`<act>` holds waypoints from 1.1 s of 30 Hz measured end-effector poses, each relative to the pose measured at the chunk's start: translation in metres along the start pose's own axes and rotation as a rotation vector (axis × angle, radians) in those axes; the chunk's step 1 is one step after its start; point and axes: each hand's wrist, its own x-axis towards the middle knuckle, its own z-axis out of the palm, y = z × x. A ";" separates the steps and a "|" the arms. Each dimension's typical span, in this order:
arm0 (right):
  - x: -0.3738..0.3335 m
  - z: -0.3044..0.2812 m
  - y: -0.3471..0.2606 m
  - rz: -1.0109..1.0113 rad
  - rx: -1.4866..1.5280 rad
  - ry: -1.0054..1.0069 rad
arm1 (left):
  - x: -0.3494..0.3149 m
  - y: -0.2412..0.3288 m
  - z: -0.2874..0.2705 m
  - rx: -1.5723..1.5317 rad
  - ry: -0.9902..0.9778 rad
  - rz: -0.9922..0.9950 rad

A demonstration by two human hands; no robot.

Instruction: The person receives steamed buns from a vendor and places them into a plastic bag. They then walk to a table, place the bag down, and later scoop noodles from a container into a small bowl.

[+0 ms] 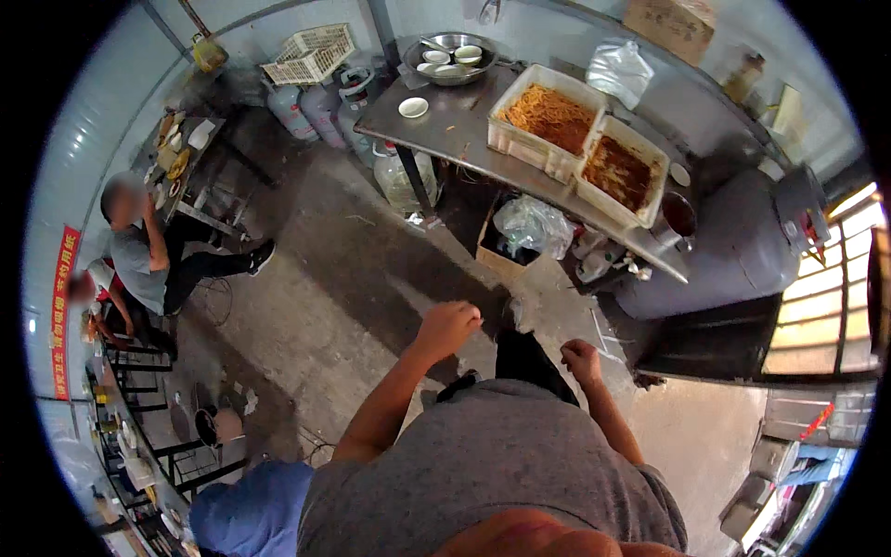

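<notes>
My left hand point(450, 329) hangs over the concrete floor in front of my body, its fingers curled in, with nothing showing in them. To its right my right hand point(581, 360) is closed in a loose fist, also without any visible object. Both hands are apart from the metal table point(445, 130) ahead. On that table stand a white bin of orange-red shredded food point(549, 115) and a second white bin point(625, 172) with dark red food or sauce. A metal basin point(449, 58) holding several bowls and a single white bowl point(413, 108) are at its left end.
An open cardboard box point(506, 251) and a clear plastic bag point(534, 226) lie under the table. Gas cylinders point(320, 113) stand left of it; a large grey tank point(710, 251) lies right. Two people point(139, 246) sit at far left; a blue-clad person point(251, 511) is close behind-left.
</notes>
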 end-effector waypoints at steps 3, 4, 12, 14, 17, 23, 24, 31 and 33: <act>0.065 0.002 -0.025 0.003 -0.035 -0.003 | 0.064 -0.034 -0.012 -0.035 0.057 -0.033; 0.095 0.006 -0.024 -0.021 -0.045 -0.007 | 0.083 -0.043 -0.016 -0.088 0.053 -0.117; 0.212 0.031 -0.162 -0.038 -0.190 -0.083 | 0.211 -0.180 -0.047 -0.252 0.076 -0.518; 0.235 0.027 -0.168 -0.003 -0.211 -0.067 | 0.278 -0.209 -0.076 -0.224 0.182 -0.489; 0.245 0.026 -0.159 0.148 -0.210 0.001 | 0.381 -0.276 -0.109 -0.091 0.265 -0.319; 0.245 0.057 -0.202 0.233 -0.127 0.246 | 0.552 -0.407 -0.135 -0.083 0.458 -0.209; 0.243 0.066 -0.206 0.239 -0.131 0.286 | 0.575 -0.416 -0.133 -0.022 0.429 -0.214; 0.248 0.107 -0.253 0.171 -0.238 0.422 | 0.646 -0.456 -0.126 0.373 0.139 -0.251; 0.252 0.111 -0.267 0.170 -0.246 0.467 | 0.650 -0.476 -0.123 0.345 0.091 -0.262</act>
